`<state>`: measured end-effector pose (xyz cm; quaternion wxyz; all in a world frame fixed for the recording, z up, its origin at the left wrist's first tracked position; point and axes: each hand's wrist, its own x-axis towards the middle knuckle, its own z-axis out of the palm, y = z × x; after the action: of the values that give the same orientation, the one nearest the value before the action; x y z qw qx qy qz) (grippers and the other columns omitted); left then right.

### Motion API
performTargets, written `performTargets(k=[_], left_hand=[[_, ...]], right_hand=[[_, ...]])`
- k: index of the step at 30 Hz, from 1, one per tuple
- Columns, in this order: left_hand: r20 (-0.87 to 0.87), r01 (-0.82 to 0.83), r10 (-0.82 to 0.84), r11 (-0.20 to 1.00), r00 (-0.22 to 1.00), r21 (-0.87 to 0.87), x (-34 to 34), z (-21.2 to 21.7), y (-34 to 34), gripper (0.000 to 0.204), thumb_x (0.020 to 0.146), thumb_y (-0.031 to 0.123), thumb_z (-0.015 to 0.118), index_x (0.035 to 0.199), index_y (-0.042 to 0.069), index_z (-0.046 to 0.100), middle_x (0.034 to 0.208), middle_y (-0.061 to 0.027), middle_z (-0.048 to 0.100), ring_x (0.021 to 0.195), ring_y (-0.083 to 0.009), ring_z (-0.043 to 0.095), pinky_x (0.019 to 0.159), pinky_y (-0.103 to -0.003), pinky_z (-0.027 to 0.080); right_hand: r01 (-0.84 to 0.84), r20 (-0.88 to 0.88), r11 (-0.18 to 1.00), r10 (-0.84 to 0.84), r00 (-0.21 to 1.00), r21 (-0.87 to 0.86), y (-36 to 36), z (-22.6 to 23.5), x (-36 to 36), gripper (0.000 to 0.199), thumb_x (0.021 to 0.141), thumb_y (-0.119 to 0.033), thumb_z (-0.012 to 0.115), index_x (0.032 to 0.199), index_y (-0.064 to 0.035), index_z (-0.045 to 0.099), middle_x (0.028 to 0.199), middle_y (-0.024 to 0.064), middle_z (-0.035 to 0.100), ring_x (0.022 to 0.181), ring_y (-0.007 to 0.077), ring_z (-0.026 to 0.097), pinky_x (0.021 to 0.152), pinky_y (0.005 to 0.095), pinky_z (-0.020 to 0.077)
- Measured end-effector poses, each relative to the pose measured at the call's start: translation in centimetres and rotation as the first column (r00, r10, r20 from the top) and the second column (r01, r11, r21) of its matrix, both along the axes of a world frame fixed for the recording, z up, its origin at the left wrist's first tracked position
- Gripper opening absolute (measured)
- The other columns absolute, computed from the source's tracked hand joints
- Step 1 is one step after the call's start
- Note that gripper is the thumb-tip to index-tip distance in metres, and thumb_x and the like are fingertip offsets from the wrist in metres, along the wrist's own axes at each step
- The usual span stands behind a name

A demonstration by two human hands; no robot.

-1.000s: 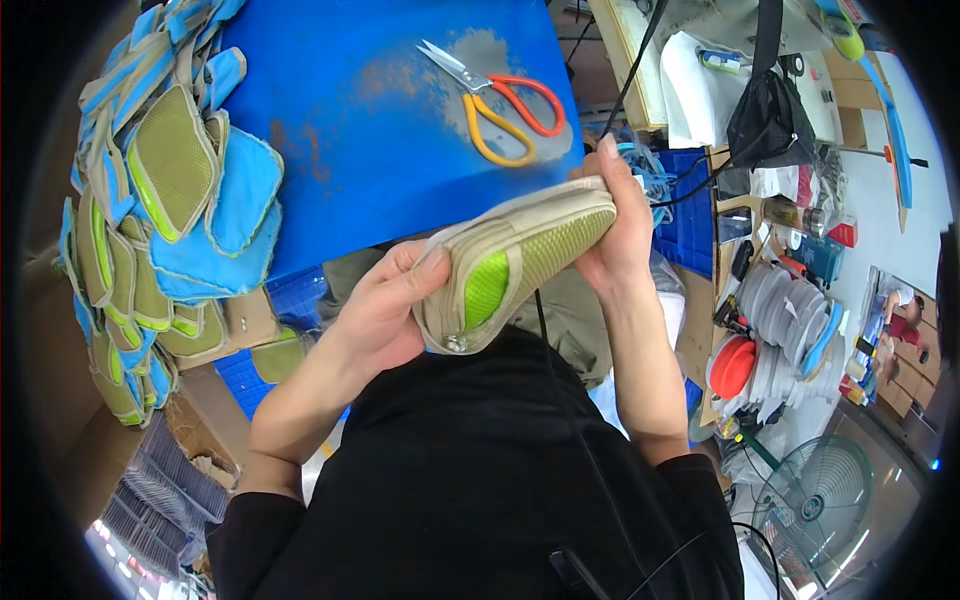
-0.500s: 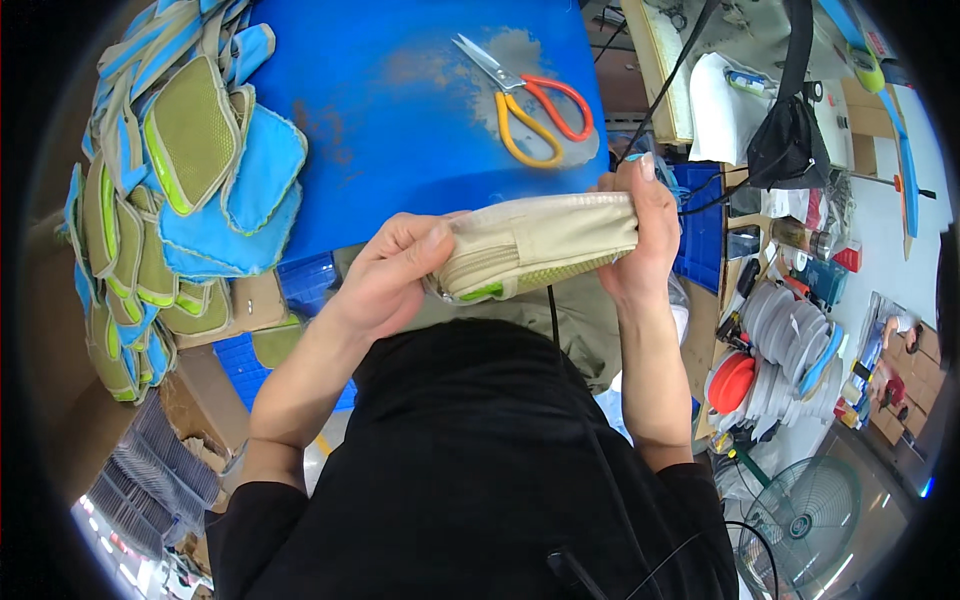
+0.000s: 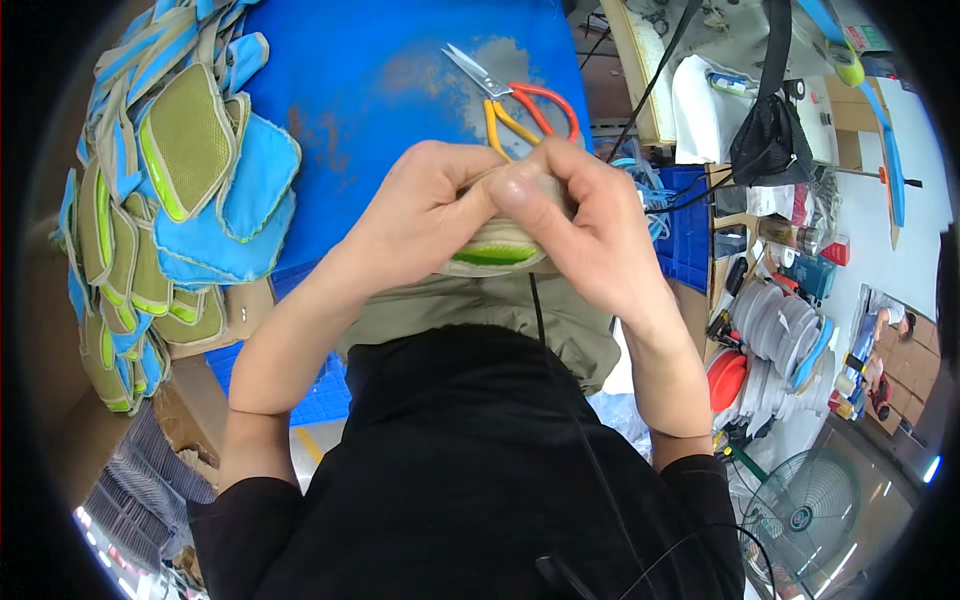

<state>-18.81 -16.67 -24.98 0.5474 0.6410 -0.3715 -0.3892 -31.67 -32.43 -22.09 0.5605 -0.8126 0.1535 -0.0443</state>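
Note:
Close in front of my body is a beige zippered pouch [image 3: 494,256] with a bright green patch on the side that shows. Much of it is hidden behind my fingers. My left hand [image 3: 422,208] grips it from the left, thumb over its top edge. From the other side my right hand [image 3: 588,222] closes on the same edge, and the two thumbs nearly meet in the middle. Beyond the hands lies a pair of scissors [image 3: 490,86] with one red and one yellow handle, blades pointing away and partly open.
A blue tabletop [image 3: 350,60] with worn stains lies ahead. Olive, green and blue fabric pieces [image 3: 190,145] hang stacked at its left. To the right are a black bag [image 3: 770,145], several rolls of grey-white tape [image 3: 775,325], a red roll [image 3: 727,380] and a fan [image 3: 800,515].
The pouch has turned from lying lengthwise across to facing me with its green end. My hands have come together over it; the right moved left.

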Motion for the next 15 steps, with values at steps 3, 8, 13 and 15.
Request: performTargets(k=[3, 8, 13, 15], left_hand=[[0.300, -0.185, 0.200, 0.979, 0.933, -0.081, -0.1, -1.4, 0.3, 0.016, 0.101, 0.013, 0.066, 0.091, 0.000, 0.067, 0.085, -0.0034, 0.062, 0.072, -0.0071, 0.051, 0.065, -0.025, 0.042], [0.364, -0.506, 0.521, 0.851, 0.772, -0.144, -1.7, -6.4, 3.6, 0.015, 0.094, 0.005, 0.071, 0.108, 0.001, 0.075, 0.098, -0.0105, 0.072, 0.089, -0.0180, 0.068, 0.077, -0.029, 0.052], [-0.352, -0.498, 0.485, 0.865, 0.801, 0.060, -3.2, -8.4, 4.9, 0.022, 0.103, 0.014, 0.066, 0.115, -0.002, 0.075, 0.103, -0.0077, 0.075, 0.093, -0.0110, 0.067, 0.079, -0.027, 0.052], [-0.757, -0.412, 0.298, 0.910, 0.582, 0.041, -3.6, -8.3, 5.3, 0.033, 0.109, 0.024, 0.059, 0.123, -0.003, 0.071, 0.113, -0.0096, 0.075, 0.098, -0.0119, 0.069, 0.084, -0.030, 0.055]], right_hand=[[0.128, 0.077, 0.974, -0.144, 0.987, 0.187, -0.7, -2.5, -0.9, 0.039, 0.104, -0.031, 0.067, 0.078, -0.0021, 0.061, 0.067, -0.0045, 0.054, 0.063, 0.0035, 0.041, 0.055, 0.0286, 0.0354], [0.323, 0.021, 0.729, -0.420, 0.907, 0.603, -1.1, -2.3, -2.1, 0.035, 0.110, -0.033, 0.057, 0.099, -0.0027, 0.070, 0.088, 0.0000, 0.071, 0.077, 0.0044, 0.061, 0.071, 0.0236, 0.0494], [0.341, -0.040, 0.588, -0.464, 0.885, 0.733, -1.7, -3.6, -2.3, 0.036, 0.111, -0.038, 0.052, 0.110, -0.0046, 0.067, 0.104, 0.0114, 0.075, 0.093, 0.0188, 0.073, 0.083, 0.0333, 0.0581], [0.297, -0.053, 0.507, -0.441, 0.896, 0.809, -2.8, -4.6, -2.3, 0.035, 0.111, -0.039, 0.052, 0.108, -0.0065, 0.066, 0.102, 0.0108, 0.074, 0.093, 0.0201, 0.073, 0.083, 0.0346, 0.0582]])
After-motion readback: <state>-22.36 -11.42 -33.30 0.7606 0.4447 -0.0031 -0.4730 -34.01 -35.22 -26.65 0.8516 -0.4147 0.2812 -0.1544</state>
